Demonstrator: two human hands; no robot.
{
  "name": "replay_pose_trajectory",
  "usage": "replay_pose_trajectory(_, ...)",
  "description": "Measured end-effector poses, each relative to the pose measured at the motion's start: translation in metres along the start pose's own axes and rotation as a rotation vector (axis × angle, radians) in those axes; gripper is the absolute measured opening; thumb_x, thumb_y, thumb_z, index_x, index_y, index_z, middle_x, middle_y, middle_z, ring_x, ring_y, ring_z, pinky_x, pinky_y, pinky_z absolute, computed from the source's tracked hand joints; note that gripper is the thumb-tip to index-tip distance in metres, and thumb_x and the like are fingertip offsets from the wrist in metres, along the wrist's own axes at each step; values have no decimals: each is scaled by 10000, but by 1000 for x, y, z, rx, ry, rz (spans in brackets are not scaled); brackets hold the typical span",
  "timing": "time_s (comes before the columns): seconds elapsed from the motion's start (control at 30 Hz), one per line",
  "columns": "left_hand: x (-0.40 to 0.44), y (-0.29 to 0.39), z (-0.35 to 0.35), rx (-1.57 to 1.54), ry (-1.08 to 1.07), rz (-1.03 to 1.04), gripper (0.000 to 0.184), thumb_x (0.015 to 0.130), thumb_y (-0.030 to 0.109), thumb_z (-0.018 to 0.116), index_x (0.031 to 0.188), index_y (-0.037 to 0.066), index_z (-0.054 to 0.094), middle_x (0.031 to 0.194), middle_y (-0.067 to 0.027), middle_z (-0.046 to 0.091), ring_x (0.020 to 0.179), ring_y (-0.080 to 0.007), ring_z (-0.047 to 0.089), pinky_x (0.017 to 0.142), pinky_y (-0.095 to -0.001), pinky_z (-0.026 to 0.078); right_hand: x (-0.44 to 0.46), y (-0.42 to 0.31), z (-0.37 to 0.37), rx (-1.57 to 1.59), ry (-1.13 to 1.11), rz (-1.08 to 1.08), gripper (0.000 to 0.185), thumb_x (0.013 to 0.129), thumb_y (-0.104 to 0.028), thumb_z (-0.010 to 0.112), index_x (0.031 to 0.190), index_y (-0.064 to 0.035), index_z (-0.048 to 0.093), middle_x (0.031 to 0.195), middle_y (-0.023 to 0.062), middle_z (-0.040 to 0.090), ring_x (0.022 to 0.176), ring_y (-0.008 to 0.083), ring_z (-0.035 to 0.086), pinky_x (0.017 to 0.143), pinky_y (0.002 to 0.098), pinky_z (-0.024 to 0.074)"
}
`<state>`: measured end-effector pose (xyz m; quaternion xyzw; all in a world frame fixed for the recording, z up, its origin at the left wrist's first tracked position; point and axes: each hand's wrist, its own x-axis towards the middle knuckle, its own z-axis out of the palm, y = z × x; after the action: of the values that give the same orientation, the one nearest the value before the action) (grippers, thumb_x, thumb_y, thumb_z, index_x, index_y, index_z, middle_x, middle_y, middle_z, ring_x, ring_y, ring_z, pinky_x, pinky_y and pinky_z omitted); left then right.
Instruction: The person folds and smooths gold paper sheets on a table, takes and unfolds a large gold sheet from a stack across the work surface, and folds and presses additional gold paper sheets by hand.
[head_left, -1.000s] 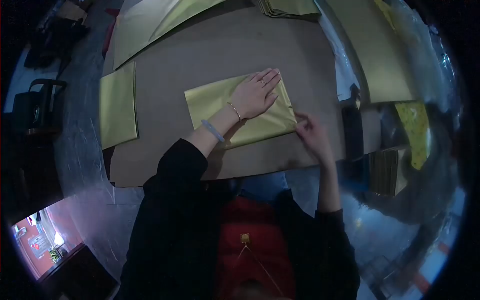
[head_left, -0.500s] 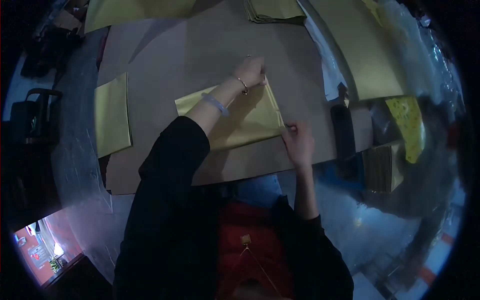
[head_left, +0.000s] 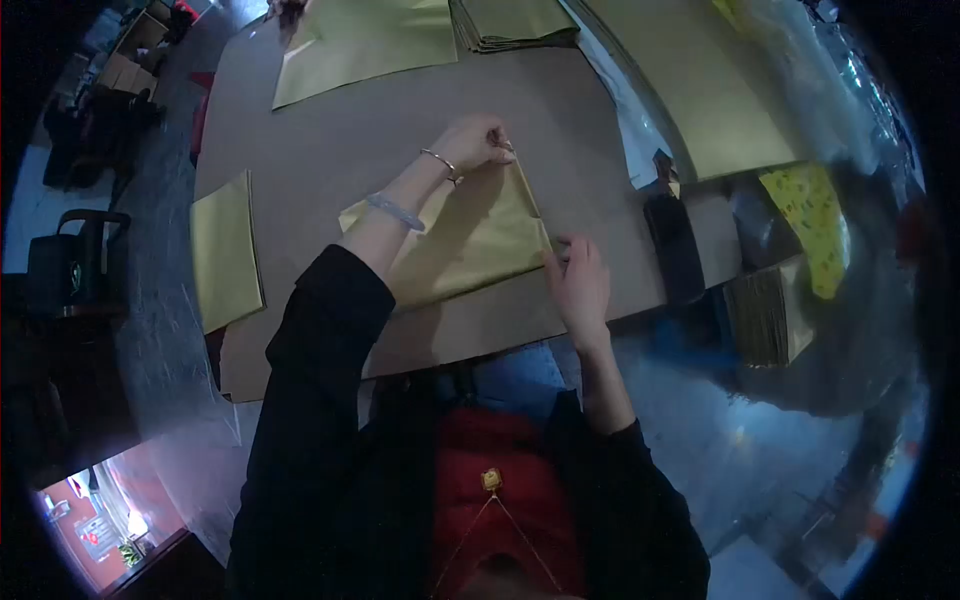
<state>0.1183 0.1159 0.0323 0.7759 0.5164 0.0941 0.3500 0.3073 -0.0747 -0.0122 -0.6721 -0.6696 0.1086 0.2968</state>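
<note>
A folded gold sheet [head_left: 470, 240] lies on the brown table in front of me. My left hand [head_left: 480, 143] is closed in a pinch at the far right corner of the sheet, and my forearm crosses over its left part. My right hand [head_left: 578, 285] is at the near right corner, with thumb and fingertips pinched on the sheet's right edge. That right edge shows a narrow fold between my two hands.
Another gold piece [head_left: 226, 252] lies at the table's left. A large gold sheet [head_left: 375, 45] and a stack of gold sheets [head_left: 515, 22] are at the back. A dark object [head_left: 673, 248] stands right, near yellow patterned material [head_left: 812, 225] and a bundle [head_left: 762, 318].
My left hand has gone from lying flat on the sheet to pinching its far right corner. My right hand stays at the near right corner. The large sheet at the back has shifted in view.
</note>
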Motion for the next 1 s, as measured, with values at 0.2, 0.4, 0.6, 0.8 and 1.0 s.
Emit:
replay_pose_trajectory(0.2, -54, 25, -35, -432, 45, 223, 178, 783, 141, 730, 804, 40, 585, 779, -5, 632, 736, -75, 577, 682, -230, 467, 8, 5, -9, 264, -105, 7, 188, 848, -134, 623, 981, -6, 588, 873, 147, 567, 769, 315, 586, 665, 409, 477)
replay_pose_trajectory(0.4, -90, 36, -40, -530, 139, 238, 212, 764, 162, 757, 798, 38, 588, 715, 22, 597, 660, -50, 524, 615, -202, 434, 10, -3, -16, 605, -258, 257, 226, 882, -187, 609, 985, 12, 578, 773, 153, 592, 702, 241, 608, 636, 358, 474)
replay_pose_trajectory(0.6, -50, 20, -13, -366, 212, 101, 267, 741, 230, 776, 793, 29, 609, 719, -15, 629, 667, -85, 561, 612, -250, 460, 5, -2, -16, 366, -201, 226, 218, 850, -191, 635, 900, 19, 604, 777, 164, 599, 704, 246, 608, 653, 349, 476)
replay_pose_trajectory(0.8, -2, -15, 21, 31, 112, 17, 333, 673, 296, 811, 764, 30, 632, 674, -74, 628, 625, -143, 562, 613, -297, 470, -1, 6, -5, 183, -117, 59, 168, 811, -144, 647, 876, 2, 596, 804, 156, 571, 761, 285, 580, 663, 375, 472)
replay_pose_trajectory(1.0, 6, -13, 29, 13, 155, -29, 343, 592, 268, 840, 753, 37, 645, 732, -109, 650, 677, -244, 623, 648, -337, 494, -4, -1, -8, 209, -204, 186, 178, 837, -144, 605, 962, -39, 533, 965, 163, 519, 889, 368, 546, 726, 454, 460)
